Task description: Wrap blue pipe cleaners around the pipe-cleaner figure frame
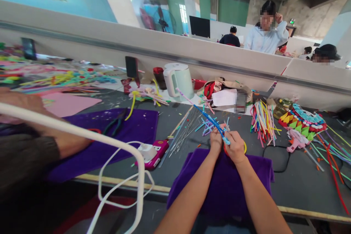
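Note:
Both of my hands meet above a purple cloth at the table's front edge. My left hand is closed on the lower part of a long blue stem, whose thin pale purple tip points up and left. Right beside it, my right hand has its fingers bent round the stem's light blue lower end. A yellow and red ring shape, partly hidden, shows beneath my right hand. Short blue and purple pieces and thin wires lie to the left of my hands.
A co-worker's arm reaches in at left over another purple cloth. A white cable loops by a pink power strip. Behind stands a kettle. At right lie colored stems and a pink glue gun.

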A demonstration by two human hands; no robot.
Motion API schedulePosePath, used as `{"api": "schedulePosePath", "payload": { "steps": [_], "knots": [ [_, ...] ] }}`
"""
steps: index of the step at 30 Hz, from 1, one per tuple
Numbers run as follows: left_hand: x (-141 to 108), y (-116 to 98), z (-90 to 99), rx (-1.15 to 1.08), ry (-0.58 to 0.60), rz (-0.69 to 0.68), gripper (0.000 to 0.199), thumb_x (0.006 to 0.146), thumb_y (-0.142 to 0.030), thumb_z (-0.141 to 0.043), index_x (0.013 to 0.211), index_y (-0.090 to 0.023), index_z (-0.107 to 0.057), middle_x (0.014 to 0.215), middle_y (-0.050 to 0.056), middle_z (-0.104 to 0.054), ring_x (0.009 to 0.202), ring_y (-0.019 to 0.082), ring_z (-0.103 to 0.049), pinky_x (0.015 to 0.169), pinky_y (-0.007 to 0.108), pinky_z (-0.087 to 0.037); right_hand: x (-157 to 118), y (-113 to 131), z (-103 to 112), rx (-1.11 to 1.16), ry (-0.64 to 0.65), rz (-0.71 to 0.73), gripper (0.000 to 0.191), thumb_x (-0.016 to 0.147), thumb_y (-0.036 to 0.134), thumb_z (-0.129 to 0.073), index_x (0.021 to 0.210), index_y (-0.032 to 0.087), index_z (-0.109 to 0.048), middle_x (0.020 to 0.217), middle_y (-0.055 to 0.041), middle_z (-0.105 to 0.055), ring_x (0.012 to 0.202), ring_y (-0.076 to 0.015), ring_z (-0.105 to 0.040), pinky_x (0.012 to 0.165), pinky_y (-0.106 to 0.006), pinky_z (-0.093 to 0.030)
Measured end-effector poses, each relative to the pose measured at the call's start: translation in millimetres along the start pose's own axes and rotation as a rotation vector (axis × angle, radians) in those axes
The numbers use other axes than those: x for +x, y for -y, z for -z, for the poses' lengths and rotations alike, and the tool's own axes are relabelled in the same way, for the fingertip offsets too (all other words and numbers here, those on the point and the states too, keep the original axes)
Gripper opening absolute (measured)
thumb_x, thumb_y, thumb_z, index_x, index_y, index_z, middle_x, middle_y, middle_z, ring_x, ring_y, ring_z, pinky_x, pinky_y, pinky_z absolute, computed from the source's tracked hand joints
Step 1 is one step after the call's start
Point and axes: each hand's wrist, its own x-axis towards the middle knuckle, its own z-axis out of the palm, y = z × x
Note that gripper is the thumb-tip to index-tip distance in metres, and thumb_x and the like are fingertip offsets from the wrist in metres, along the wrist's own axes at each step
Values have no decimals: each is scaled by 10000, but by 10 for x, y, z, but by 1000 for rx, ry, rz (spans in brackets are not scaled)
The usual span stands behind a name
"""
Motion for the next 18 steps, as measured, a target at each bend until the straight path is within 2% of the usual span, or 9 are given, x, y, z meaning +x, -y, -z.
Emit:
{"api": "schedulePosePath", "payload": {
  "steps": [5, 10, 12, 15, 18],
  "knots": [
    [-5, 57, -49, -13, -49, -48, 142, 611, -246, -711, 642, -146, -615, 482, -54, -505, 417, 75, -413, 424, 193, -313, 6, -13, 12, -73, -10, 37, 327, 890, 202, -439, 1168, 217, -610, 917, -113, -605, 866, -217, -558, 756, -334, -487],
    [-38, 57, -41, -4, 13, -66, 176, 598, -265, -731, 676, -139, -635, 501, -41, -537, 427, 73, -438, 428, 185, -331, 6, -25, 0, -92, -16, 27, 320, 887, 205, -441, 1160, 192, -609, 906, -115, -605, 858, -215, -555, 753, -329, -485],
    [-41, 44, -22, 4, -1, -81, 174, 619, -274, -721, 639, -137, -616, 483, -38, -528, 402, 64, -424, 406, 176, -319, 7, -19, -11, -58, -18, -5, 302, 883, 213, -449, 1127, 191, -626, 895, -110, -606, 854, -209, -561, 762, -323, -483],
    [-18, 14, 13, -6, -34, -54, 189, 619, -272, -725, 612, -137, -593, 501, -24, -548, 410, 70, -466, 392, 168, -355, 20, -12, -26, 43, -53, -127, 237, 875, 242, -478, 1005, 185, -667, 865, -89, -607, 814, -181, -578, 757, -294, -480],
    [15, -19, 44, 6, -23, 61, 175, 622, -259, -728, 677, -129, -624, 564, 5, -598, 472, 99, -547, 425, 191, -451, 49, -54, -32, 162, -190, -359, 207, 849, 305, -519, 893, 169, -669, 834, -59, -624, 759, -153, -596, 736, -270, -481]
  ]
}}
